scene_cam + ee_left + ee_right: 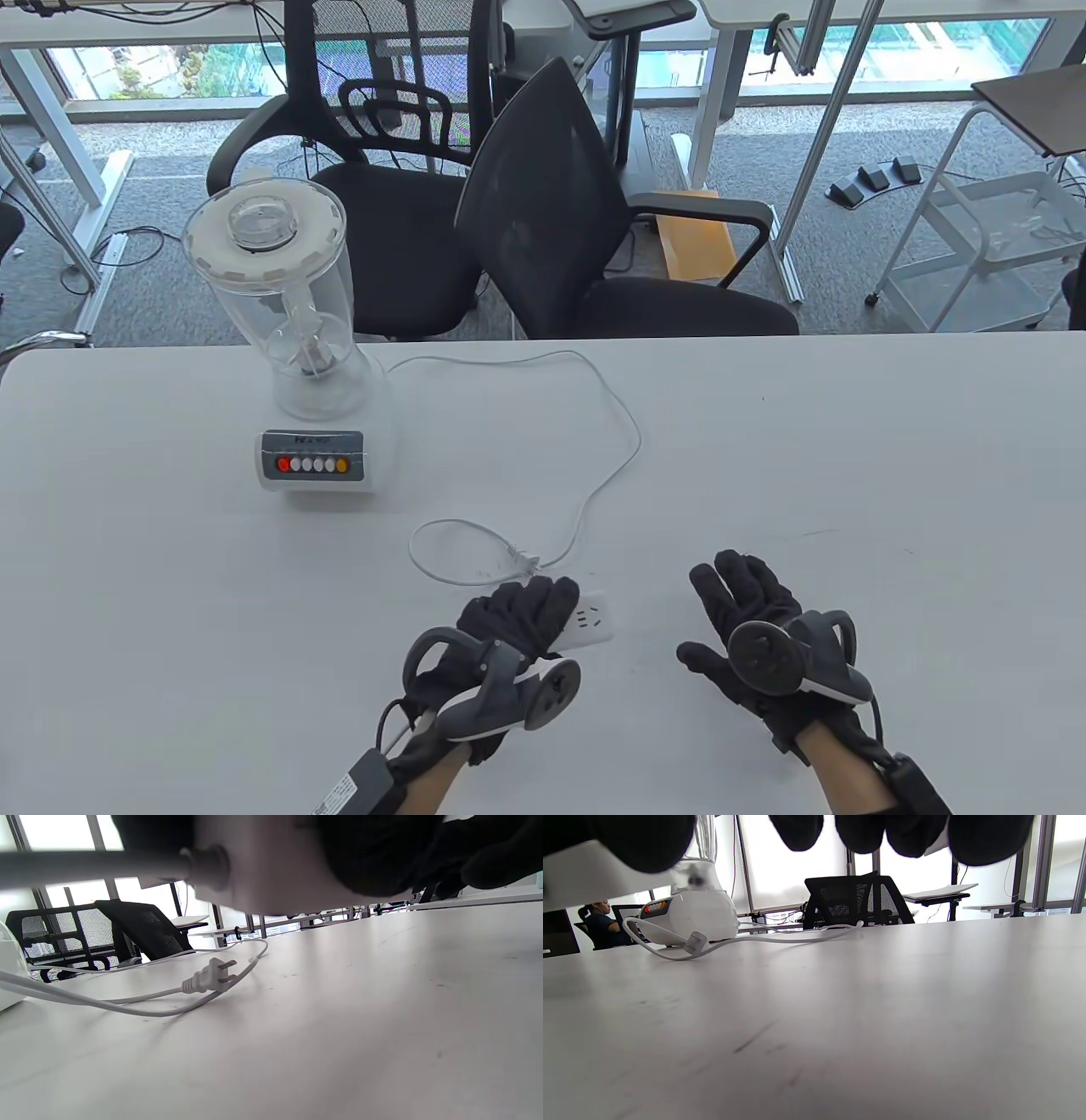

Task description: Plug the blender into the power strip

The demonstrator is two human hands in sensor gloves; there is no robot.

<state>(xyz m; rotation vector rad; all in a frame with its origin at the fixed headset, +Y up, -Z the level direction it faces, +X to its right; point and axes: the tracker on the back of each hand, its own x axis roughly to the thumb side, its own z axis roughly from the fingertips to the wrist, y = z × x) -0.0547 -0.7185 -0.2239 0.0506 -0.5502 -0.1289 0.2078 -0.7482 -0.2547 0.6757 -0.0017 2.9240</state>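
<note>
two gloved hands on the counter (848, 441): my left hand (509, 632) grips the strip (590, 624); my right hand (751, 615) rests spread, holding nothing. the plug (524, 559) lies just beyond the strip, light and rigid on a limp cord (624, 424); best pinched by its body.

White table (848, 475). Blender (310, 399): clear jar, white lid and base, grey panel with one red, four white and one orange button. White cord (611, 424), plug (210, 978) and strip (591, 621). Black gloves; grey trackers. Black mesh chairs (577, 221).
</note>
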